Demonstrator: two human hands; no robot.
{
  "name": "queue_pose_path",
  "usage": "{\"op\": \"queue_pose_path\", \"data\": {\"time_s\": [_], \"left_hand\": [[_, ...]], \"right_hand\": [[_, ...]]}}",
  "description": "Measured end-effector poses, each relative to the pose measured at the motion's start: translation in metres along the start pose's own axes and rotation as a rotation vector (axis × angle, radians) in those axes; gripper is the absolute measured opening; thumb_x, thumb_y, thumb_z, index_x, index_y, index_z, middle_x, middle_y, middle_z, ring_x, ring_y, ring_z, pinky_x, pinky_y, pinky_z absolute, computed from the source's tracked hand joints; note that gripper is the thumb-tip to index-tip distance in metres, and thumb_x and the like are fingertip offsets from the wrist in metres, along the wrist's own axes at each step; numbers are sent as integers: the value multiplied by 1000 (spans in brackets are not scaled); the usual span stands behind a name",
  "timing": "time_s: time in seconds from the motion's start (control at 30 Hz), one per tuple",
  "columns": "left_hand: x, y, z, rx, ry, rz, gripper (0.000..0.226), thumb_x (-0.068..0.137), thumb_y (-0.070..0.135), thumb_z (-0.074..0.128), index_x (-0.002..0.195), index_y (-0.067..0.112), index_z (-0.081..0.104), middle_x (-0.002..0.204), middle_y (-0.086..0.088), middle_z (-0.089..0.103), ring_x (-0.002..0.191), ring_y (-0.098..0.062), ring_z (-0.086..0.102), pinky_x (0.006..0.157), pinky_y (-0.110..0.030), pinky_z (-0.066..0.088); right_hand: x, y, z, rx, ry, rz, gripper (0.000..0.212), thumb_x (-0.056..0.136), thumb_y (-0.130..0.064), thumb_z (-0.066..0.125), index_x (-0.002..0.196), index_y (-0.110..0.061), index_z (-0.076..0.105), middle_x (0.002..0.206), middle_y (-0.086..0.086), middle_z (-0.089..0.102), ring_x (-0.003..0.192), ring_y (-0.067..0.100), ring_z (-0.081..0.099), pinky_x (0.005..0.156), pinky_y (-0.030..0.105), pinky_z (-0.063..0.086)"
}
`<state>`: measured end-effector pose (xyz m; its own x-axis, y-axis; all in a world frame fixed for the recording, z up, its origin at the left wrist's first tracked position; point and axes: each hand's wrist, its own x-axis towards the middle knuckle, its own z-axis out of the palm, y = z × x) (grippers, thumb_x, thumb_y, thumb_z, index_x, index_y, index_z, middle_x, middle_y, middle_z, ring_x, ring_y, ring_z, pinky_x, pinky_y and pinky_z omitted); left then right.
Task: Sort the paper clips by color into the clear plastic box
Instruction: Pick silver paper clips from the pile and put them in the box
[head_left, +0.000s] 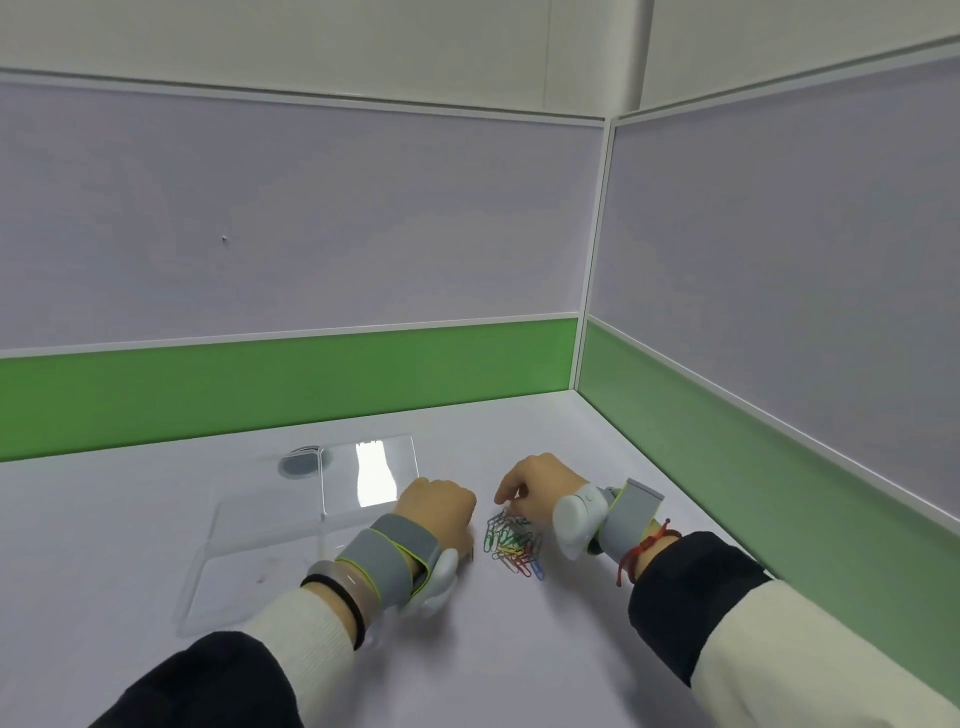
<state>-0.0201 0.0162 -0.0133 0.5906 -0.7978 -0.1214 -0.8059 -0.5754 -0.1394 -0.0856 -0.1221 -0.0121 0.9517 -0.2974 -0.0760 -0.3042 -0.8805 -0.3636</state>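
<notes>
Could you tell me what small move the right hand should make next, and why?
Probably lower the right hand a little and pinch one clip off the far edge of the paper clip pile. Its fingertips are curled just above that edge, the colours lie mixed on the table, and the clear plastic box looks open and shows no clips I can make out. The left hand rests between pile and box.
</notes>
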Motion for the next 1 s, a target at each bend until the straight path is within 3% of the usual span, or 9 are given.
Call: {"op": "queue_pose_path", "data": {"time_s": [0.17,0.23,0.33,0.43,0.5,0.57,0.67,0.8,1.0], "left_hand": [[4,2,2,-71,-70,-60,31,88,39,52,91,10,63,93,-8,66,89,-29,63,76,-33,48],[5,2,3,-72,-88,-69,30,87,38,54,72,13,54,68,-2,51,77,-26,54,69,-30,43],[6,5,2,-71,-82,-83,40,87,33,56,57,16,36,59,2,36,75,-26,50,68,-29,39],[6,8,1,-80,-96,-77,28,89,27,55,65,15,44,62,1,35,91,-31,63,70,-29,40],[7,9,1,-73,-95,-65,14,90,22,52,81,12,56,74,-3,51,103,-32,64,74,-32,44],[7,11,2,-58,-80,-73,18,92,18,47,99,10,61,98,-12,62,105,-32,64,79,-33,47],[7,11,6,-71,-68,-106,26,93,18,44,108,6,62,114,-14,63,107,-32,63,85,-33,49],[7,10,9,-149,-22,-145,31,97,19,35,115,5,56,121,-14,62,110,-32,60,88,-35,48],[12,8,5,-286,41,-107,25,93,8,37,116,8,47,120,-16,60,108,-34,58,86,-38,47]], "right_hand": [[8,-2,12,-80,-79,-19,40,82,2,50,115,-16,66,122,9,65,109,26,61,89,32,52],[10,-1,14,-87,-97,-30,38,83,1,51,114,-14,66,121,10,66,108,27,62,88,31,52],[11,1,16,-80,-84,-34,34,83,-1,54,112,-12,68,118,11,67,106,27,62,87,31,52],[12,3,19,-59,-51,-42,30,81,0,54,104,-10,72,110,11,71,100,29,65,85,34,55],[13,3,20,-60,-36,-46,29,80,0,54,99,-10,73,106,10,72,96,29,67,84,36,56],[14,3,20,-67,-30,-49,28,80,0,53,96,-10,73,105,10,72,95,29,66,83,36,56],[12,2,19,-101,-26,-59,23,82,-2,54,95,-9,72,110,12,66,102,29,61,85,36,53],[9,4,19,-106,-24,-62,24,85,-4,50,100,-9,67,116,13,60,109,30,54,89,38,49],[7,8,10,62,60,-34,19,81,-1,50,91,-5,65,100,13,70,83,23,58,79,30,49]]}}
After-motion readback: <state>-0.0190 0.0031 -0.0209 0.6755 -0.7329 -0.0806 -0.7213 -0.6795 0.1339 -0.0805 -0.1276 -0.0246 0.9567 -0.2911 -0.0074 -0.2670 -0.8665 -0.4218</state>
